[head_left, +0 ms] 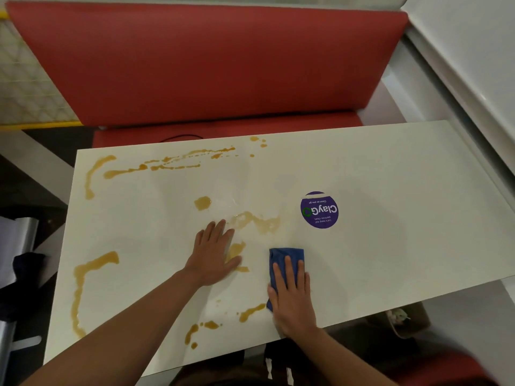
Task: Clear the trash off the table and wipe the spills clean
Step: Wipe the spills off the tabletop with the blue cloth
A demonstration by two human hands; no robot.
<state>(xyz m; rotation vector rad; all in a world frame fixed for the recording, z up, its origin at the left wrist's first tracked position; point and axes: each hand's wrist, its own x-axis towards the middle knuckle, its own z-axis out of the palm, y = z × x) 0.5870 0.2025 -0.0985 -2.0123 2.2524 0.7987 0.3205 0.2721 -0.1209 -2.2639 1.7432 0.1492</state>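
A white table [390,168] carries several brown spills: a long streak along the far edge [167,162], a curved trail at the left [83,280], patches in the middle [259,221] and drops near the front [250,313]. My right hand [292,296] presses flat on a folded blue cloth [287,254] near the front edge, fingers straight. My left hand [214,252] rests flat on the tabletop beside the middle spill, its thumb over a brown patch [237,249]. No trash shows on the table.
A round purple sticker [319,209] is stuck on the table to the right of the spills. A red padded bench [209,65] stands behind the table. A white wall ledge [459,79] runs along the right. A paper bag [401,321] sits on the floor under the front right edge.
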